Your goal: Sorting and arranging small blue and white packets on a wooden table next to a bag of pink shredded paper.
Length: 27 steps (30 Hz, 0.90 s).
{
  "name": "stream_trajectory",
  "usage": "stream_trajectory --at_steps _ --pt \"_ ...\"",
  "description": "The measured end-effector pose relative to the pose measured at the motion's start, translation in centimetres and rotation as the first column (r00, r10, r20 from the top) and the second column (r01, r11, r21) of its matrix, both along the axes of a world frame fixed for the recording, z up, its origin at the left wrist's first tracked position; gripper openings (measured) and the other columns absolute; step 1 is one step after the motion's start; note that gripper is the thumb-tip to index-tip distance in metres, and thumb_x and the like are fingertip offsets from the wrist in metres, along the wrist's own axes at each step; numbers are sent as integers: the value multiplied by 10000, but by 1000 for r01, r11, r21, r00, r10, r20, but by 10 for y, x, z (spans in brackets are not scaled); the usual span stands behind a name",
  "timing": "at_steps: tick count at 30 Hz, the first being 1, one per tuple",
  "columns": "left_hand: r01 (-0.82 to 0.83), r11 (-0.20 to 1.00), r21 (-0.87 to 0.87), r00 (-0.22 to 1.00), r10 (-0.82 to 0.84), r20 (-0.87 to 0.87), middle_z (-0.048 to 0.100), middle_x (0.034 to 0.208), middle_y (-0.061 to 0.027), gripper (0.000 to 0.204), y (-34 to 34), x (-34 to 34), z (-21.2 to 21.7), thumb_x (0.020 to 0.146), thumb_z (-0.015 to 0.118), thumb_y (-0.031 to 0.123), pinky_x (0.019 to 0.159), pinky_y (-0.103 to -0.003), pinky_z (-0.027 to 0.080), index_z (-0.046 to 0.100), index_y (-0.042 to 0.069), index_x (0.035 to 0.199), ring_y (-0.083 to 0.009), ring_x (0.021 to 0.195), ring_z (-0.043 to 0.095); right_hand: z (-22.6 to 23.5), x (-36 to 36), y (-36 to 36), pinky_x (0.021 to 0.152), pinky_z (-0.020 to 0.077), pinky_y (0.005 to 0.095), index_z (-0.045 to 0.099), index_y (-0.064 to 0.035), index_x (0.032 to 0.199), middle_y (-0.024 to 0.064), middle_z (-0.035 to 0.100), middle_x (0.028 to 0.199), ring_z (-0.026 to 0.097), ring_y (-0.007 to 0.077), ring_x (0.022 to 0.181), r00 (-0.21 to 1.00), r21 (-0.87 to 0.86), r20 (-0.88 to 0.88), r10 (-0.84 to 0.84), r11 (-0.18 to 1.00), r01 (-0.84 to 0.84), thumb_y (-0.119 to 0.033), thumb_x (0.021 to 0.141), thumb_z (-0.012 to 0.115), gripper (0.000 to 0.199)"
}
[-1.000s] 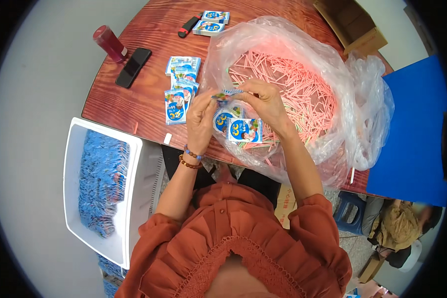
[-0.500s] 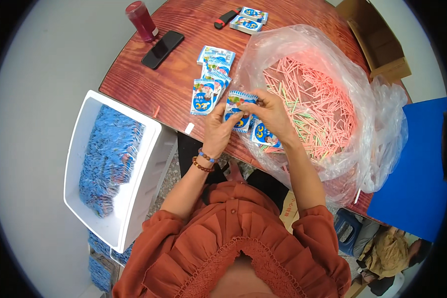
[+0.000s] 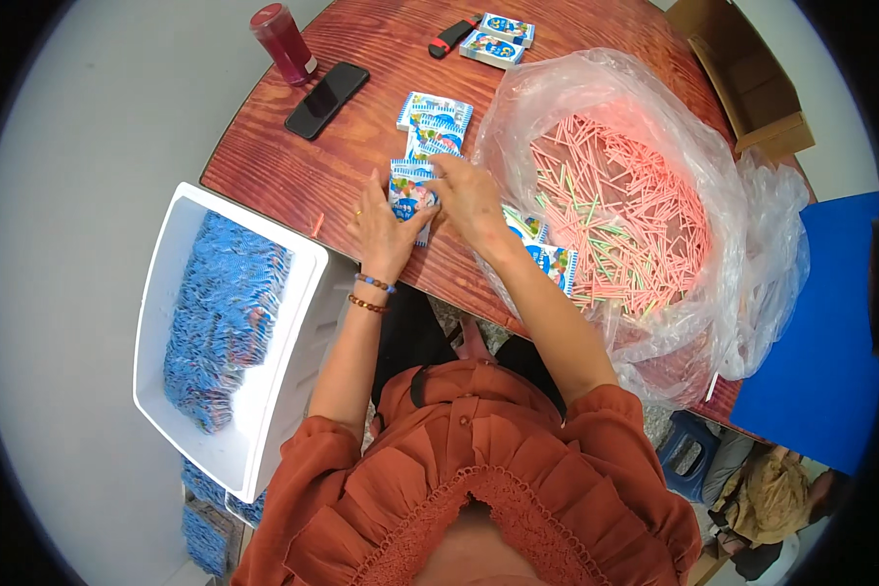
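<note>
Both hands on one blue-and-white packet at the table's near left
We find the packet [image 3: 406, 203] flat on the wooden table [image 3: 264, 146], its long axis running away from the wearer, one striped short end pointing toward the far side and the other toward the near edge; the left hand [image 3: 383, 234] lays its thumb across the face, fingers spread along the left side, while the right hand [image 3: 472, 203] brings bent fingertips to the far right corner (whether either hand truly pinches it, we cannot tell), and just beyond lie overlapping packets [image 3: 438, 122], with the plastic bag [image 3: 547, 83] of pink and green sticks [image 3: 645, 215] to the right
</note>
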<state>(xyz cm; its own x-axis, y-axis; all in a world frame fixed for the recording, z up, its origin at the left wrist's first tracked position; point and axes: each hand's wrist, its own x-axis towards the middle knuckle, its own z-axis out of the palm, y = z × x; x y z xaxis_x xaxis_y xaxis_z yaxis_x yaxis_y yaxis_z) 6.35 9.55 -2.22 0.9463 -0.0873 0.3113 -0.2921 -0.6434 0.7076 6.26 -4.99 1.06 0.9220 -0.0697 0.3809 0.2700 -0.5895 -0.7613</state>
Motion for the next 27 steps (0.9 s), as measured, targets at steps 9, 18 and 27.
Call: stream_trajectory --at_steps 9,18,27 --pt "-52 978 204 994 31 101 471 1254 -203 1078 -22 -9 6 648 815 430 974 -500 288 235 -16 1439 -360 1158 453 -7 -10 -20 707 480 491 656 38 847 259 650 823 639 405 778 926 48 -366 -91 992 116 -201 823 619 242" --pt "-51 980 194 998 42 47 506 1267 -166 893 -17 12 4 727 764 389 984 -464 298 326 7 1404 -332 1190 463 -5 11 -11 714 468 538 618 42 868 300 624 831 609 471 810 976 14 -202 -86 996 90 -183 843 559 234" --pt "-55 996 65 981 42 188 500 1254 -232 1038 -4 15 2 668 806 462 963 -487 362 289 -58 1403 -384 1167 472 32 -104 -115 648 473 399 668 -54 871 135 651 762 623 310 702 914 -255 -385 -124 967 24 -231 841 578 201"
